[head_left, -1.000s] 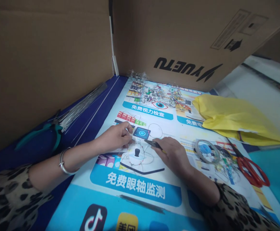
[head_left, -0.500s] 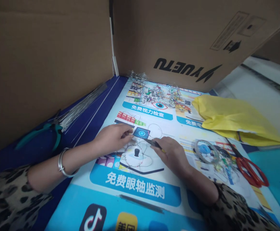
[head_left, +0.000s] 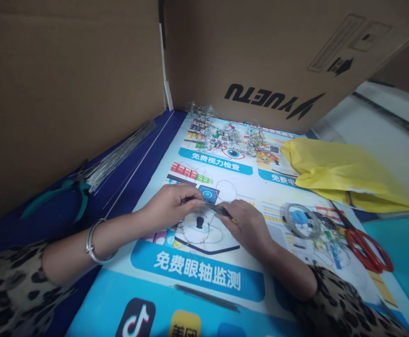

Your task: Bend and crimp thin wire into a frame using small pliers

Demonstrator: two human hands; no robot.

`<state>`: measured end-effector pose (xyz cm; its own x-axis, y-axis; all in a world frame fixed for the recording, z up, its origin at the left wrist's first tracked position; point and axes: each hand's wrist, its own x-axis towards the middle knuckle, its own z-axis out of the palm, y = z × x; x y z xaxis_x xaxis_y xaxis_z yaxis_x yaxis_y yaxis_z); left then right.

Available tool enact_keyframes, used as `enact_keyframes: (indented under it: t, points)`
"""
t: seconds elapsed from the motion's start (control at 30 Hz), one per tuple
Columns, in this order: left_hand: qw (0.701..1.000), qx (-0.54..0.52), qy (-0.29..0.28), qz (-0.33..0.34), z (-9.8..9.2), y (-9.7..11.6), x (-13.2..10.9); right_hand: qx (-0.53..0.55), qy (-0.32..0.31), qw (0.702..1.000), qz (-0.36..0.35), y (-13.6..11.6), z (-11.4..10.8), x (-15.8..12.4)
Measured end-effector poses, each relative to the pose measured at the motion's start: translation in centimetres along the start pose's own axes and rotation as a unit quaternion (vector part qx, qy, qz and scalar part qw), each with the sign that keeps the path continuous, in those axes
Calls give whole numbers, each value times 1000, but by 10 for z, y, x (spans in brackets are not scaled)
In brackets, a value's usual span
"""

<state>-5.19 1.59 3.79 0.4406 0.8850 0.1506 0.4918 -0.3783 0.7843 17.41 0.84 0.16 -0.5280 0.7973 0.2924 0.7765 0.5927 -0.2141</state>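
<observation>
My left hand (head_left: 176, 202) is pinched at the fingertips, over a loop of thin wire (head_left: 209, 229) with tiny beads or knots along it. The exact spot it grips is hidden by the fingers. In my right hand (head_left: 248, 227) is a slim, dark, pointed tool (head_left: 221, 210) with a bit of yellow at its handle; whether it is tweezers or small pliers I cannot tell. Its tip points left and meets the left fingertips. The wire loop hangs or lies below both hands, above a printed poster (head_left: 197, 276).
Teal-handled pliers (head_left: 81, 199) and a bundle of straight wires (head_left: 120, 157) lie left. Tangled beaded wires (head_left: 232, 135) are at the back. Right are a tape roll (head_left: 301, 222), red scissors (head_left: 369, 250) and yellow cloth or bag (head_left: 348, 173). Cardboard walls (head_left: 260, 51) rise behind.
My left hand has moved slightly right, so its fingertips now meet the tool's tip. My right hand has barely moved, and the tool lies a little flatter.
</observation>
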Motion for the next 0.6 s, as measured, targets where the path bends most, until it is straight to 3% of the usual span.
enact_keyframes:
  t: [0.3, 0.6]
  points:
    - [998, 34, 4, 53, -1, 2, 3, 0, -5, 1000, -18, -1, 0, 0]
    - [999, -3, -4, 34, 0, 6, 9, -7, 3, 1000, -25, -2, -1, 0]
